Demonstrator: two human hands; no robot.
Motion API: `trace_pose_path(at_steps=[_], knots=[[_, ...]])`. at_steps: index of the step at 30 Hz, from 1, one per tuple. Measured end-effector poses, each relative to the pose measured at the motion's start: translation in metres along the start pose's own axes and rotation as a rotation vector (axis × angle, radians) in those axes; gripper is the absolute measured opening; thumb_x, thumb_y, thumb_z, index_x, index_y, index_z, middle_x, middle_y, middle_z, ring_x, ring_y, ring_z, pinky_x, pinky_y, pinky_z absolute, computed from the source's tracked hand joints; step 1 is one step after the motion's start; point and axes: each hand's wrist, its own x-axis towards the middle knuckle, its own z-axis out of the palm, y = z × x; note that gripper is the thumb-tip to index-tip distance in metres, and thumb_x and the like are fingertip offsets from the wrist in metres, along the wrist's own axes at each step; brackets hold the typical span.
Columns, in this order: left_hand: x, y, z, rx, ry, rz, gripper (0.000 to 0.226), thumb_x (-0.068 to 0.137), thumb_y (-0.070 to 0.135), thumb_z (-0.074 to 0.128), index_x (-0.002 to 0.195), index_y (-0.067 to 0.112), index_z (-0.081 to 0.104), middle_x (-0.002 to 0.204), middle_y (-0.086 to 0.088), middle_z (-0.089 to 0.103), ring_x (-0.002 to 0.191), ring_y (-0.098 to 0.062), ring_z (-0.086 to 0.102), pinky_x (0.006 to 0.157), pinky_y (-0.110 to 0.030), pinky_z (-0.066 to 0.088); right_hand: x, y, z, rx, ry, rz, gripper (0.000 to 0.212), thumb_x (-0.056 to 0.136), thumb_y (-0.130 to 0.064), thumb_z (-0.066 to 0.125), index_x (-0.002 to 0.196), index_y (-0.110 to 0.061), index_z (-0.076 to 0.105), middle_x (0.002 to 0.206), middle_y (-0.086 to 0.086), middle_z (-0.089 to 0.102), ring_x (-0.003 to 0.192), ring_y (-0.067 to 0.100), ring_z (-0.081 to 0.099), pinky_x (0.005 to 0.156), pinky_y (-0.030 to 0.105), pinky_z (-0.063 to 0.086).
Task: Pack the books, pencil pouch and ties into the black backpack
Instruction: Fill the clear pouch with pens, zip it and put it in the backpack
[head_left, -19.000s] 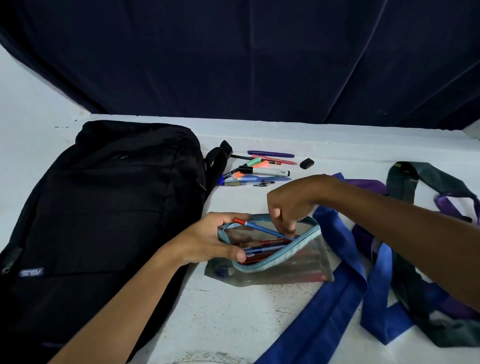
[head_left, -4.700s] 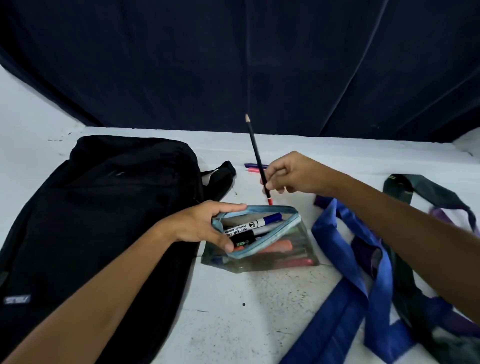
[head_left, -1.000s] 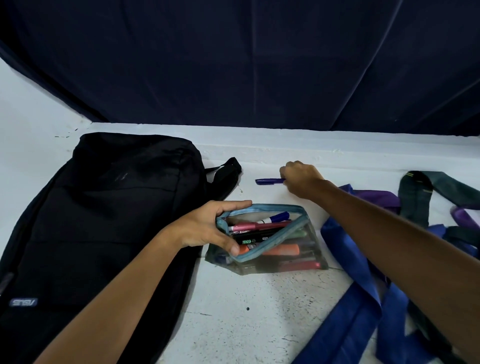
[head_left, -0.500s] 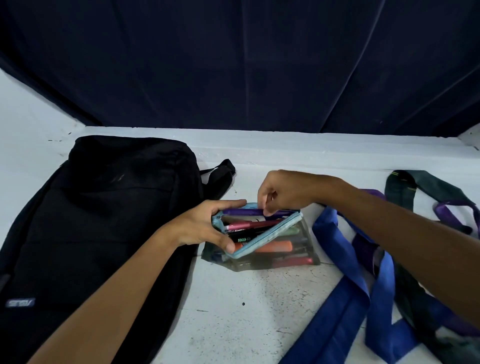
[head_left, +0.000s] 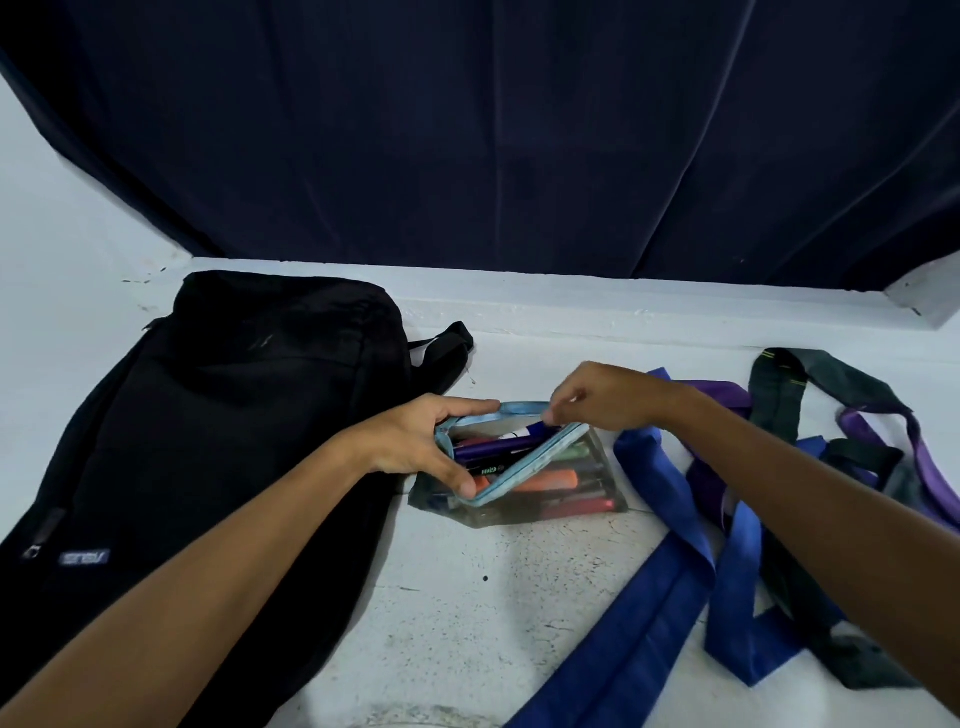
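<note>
A clear pencil pouch (head_left: 561, 488) with a light-blue zip edge lies mid-table, its mouth open and full of pens and markers. My left hand (head_left: 421, 441) grips the pouch's left end, thumb on the near edge. My right hand (head_left: 597, 397) pinches the far zip edge at the pouch's top right. The black backpack (head_left: 197, 431) lies flat on the left, zipped. A blue tie (head_left: 670, 582), a purple tie (head_left: 930, 467) and a dark green tie (head_left: 810, 379) sprawl tangled on the right. No books are in view.
The white table (head_left: 467, 613) has a raised ledge at the back, under a dark blue curtain (head_left: 493, 130). A backpack strap (head_left: 441, 348) sticks out toward the pouch.
The purple pen has gone from the table into the pouch. My right hand has shifted from the pouch's mouth to pinch its far zip edge. My left hand keeps its grip.
</note>
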Motion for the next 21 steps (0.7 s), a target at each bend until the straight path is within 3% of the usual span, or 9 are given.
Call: trace_pose_path(at_steps=[2, 4, 8, 11, 14, 17, 19, 21], knots=[[-0.005, 0.002, 0.002, 0.014, -0.009, 0.003, 0.109, 0.044, 0.026, 0.094, 0.141, 0.014, 0.047, 0.129, -0.006, 0.064, 0.119, -0.021, 0.062, 0.097, -0.032, 0.052, -0.006, 0.008, 0.004, 0.102, 0.046, 0.072, 0.027, 0.096, -0.033, 0.059, 0.093, -0.013, 0.078, 0.095, -0.002, 0.073, 0.079, 0.008, 0.062, 0.07, 0.016, 0.041], [-0.008, 0.002, 0.003, 0.078, 0.017, 0.001, 0.113, 0.04, 0.039, 0.096, 0.141, 0.017, 0.048, 0.13, -0.001, 0.063, 0.118, -0.015, 0.062, 0.097, -0.027, 0.051, -0.011, 0.015, 0.011, 0.167, 0.111, 0.121, 0.031, 0.096, -0.039, 0.058, 0.096, -0.014, 0.078, 0.107, 0.014, 0.072, 0.092, 0.023, 0.066, 0.072, 0.021, 0.044], [-0.017, 0.006, 0.006, 0.222, 0.07, -0.003, 0.111, 0.04, 0.062, 0.089, 0.136, 0.021, 0.054, 0.123, 0.004, 0.065, 0.11, -0.009, 0.065, 0.093, -0.021, 0.051, -0.019, 0.008, 0.021, 0.225, 0.149, 0.189, 0.051, 0.1, -0.045, 0.047, 0.095, 0.0, 0.071, 0.083, 0.008, 0.067, 0.078, 0.018, 0.058, 0.072, 0.029, 0.045], [-0.022, 0.008, 0.009, 0.322, 0.116, 0.002, 0.089, 0.05, 0.081, 0.073, 0.121, 0.028, 0.065, 0.116, 0.006, 0.069, 0.104, -0.009, 0.065, 0.092, -0.023, 0.05, -0.024, 0.0, 0.022, 0.281, 0.184, 0.236, 0.058, 0.101, -0.051, 0.038, 0.083, -0.007, 0.069, 0.08, 0.007, 0.064, 0.076, 0.017, 0.059, 0.074, 0.032, 0.049], [-0.028, 0.009, 0.01, 0.415, 0.184, -0.034, 0.081, 0.062, 0.09, 0.053, 0.103, 0.022, 0.073, 0.099, 0.0, 0.071, 0.091, -0.013, 0.064, 0.085, -0.032, 0.047, -0.029, -0.003, 0.018, 0.29, 0.208, 0.247, 0.061, 0.102, -0.051, 0.035, 0.068, -0.01, 0.065, 0.073, 0.008, 0.065, 0.069, 0.017, 0.06, 0.069, 0.029, 0.051], [-0.037, 0.011, 0.013, 0.498, 0.3, -0.042, 0.068, 0.077, 0.086, 0.035, 0.089, 0.03, 0.073, 0.095, -0.004, 0.071, 0.088, -0.016, 0.066, 0.088, -0.036, 0.051, -0.036, -0.004, 0.015, 0.21, 0.246, 0.259, 0.06, 0.102, -0.046, 0.038, 0.064, -0.008, 0.065, 0.064, 0.005, 0.065, 0.062, 0.017, 0.059, 0.063, 0.025, 0.048], [-0.042, 0.014, 0.017, 0.529, 0.361, -0.036, 0.055, 0.083, 0.075, 0.032, 0.073, 0.036, 0.069, 0.087, -0.012, 0.069, 0.074, -0.021, 0.067, 0.075, -0.036, 0.057, -0.038, -0.003, 0.014, 0.198, 0.265, 0.27, 0.056, 0.101, -0.042, 0.046, 0.061, -0.008, 0.064, 0.059, 0.005, 0.062, 0.056, 0.015, 0.057, 0.059, 0.023, 0.046], [-0.044, 0.014, 0.02, 0.574, 0.408, -0.044, 0.054, 0.091, 0.065, 0.033, 0.069, 0.029, 0.067, 0.085, -0.017, 0.067, 0.065, -0.021, 0.067, 0.068, -0.038, 0.059, -0.04, -0.003, 0.015, 0.137, 0.289, 0.271, 0.054, 0.097, -0.039, 0.054, 0.054, -0.007, 0.058, 0.051, 0.002, 0.055, 0.048, 0.013, 0.049, 0.055, 0.024, 0.042]])
